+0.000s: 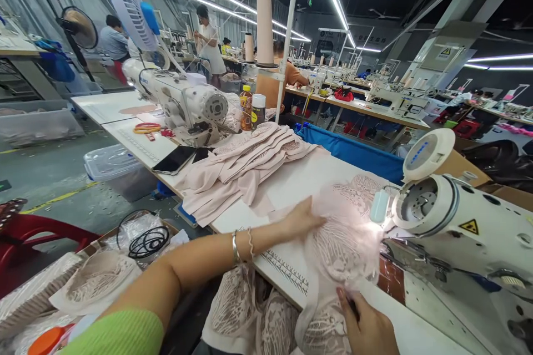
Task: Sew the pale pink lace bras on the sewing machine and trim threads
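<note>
A pale pink lace bra (339,247) with moulded cups lies over the white sewing table (287,272), its far side under the lit needle area of the sewing machine (462,227). From the left my left hand (302,221) reaches onto its upper part, fingers closed on the thin fabric and partly hidden. Near the table's front edge, my right hand (368,321) pinches the bra's lower edge between thumb and fingers. A small dark object (353,308) shows inside that hand; its kind is unclear. More lace cups (233,310) hang below the table edge.
A stack of pink bra pieces (250,161) lies beyond my left arm, beside a phone (174,160). Two bottles (252,111) and a thread cone (265,25) stand behind. Another sewing machine (179,100) is at left. Boxed pieces (97,283) sit lower left.
</note>
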Tool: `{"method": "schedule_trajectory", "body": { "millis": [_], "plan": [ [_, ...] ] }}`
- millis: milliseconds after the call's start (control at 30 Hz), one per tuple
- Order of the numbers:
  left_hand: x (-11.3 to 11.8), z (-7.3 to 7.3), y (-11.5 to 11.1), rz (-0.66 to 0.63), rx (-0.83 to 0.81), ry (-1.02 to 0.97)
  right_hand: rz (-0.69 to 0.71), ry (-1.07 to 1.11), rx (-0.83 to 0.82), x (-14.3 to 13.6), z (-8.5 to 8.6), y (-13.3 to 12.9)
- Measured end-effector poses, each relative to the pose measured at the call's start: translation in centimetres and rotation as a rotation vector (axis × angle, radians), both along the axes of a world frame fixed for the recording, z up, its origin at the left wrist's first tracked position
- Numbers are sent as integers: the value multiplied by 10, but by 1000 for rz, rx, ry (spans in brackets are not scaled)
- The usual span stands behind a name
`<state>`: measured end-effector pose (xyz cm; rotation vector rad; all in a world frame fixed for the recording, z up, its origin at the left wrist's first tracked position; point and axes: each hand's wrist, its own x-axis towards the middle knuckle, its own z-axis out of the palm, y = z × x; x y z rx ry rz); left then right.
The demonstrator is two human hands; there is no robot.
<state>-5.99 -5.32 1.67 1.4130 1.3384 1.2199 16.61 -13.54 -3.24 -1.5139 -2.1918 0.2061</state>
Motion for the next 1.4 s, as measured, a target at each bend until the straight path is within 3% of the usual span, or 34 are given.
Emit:
{"method": "schedule_trajectory", "body": {
  "millis": [133, 233, 267, 300, 400, 433, 467, 533, 600, 700, 800, 900, 1000, 1067, 1233, 1400],
  "plan": [
    [-41, 5, 28, 173, -30, 174, -5, -62, -155, 11, 9, -1],
    [-42, 3, 26, 272, 33, 269, -5, -195, -278, 14, 28, 1],
    [-36, 0, 22, 243, 86, 312, 9, -235, -313, 15, 36, 3],
    [-26, -3, 17, 125, 186, 391, 37, -265, -348, 17, 46, 6],
    [15, -13, 0, -567, 615, 676, 149, -254, -435, 27, 82, 17],
    [30, -16, -5, -766, 729, 745, 177, -255, -452, 33, 94, 21],
    [45, -19, -8, -885, 798, 786, 199, -289, -472, 39, 105, 25],
    [69, -23, -11, -912, 824, 854, 202, -405, -458, 55, 119, 33],
    [83, -26, -8, -810, 762, 915, 122, -583, -402, 68, 124, 41],
    [85, -31, -3, -652, 664, 986, 5, -773, -342, 80, 116, 48],
    [79, -32, -2, -566, 639, 1074, -53, -772, -305, 80, 103, 53],
    [79, -28, -5, -511, 743, 1146, -142, -772, -193, 74, 94, 57],
    [85, -24, -4, -650, 981, 1106, -165, -643, -91, 65, 84, 65],
    [88, -23, -1, -770, 1045, 1022, -169, -453, -110, 60, 75, 71],
    [90, -30, 11, -872, 1005, 853, -136, -88, -285, 54, 48, 92],
    [91, -30, 23, -1016, 998, 740, -300, -21, -128, 51, 29, 107]
  ]
}}
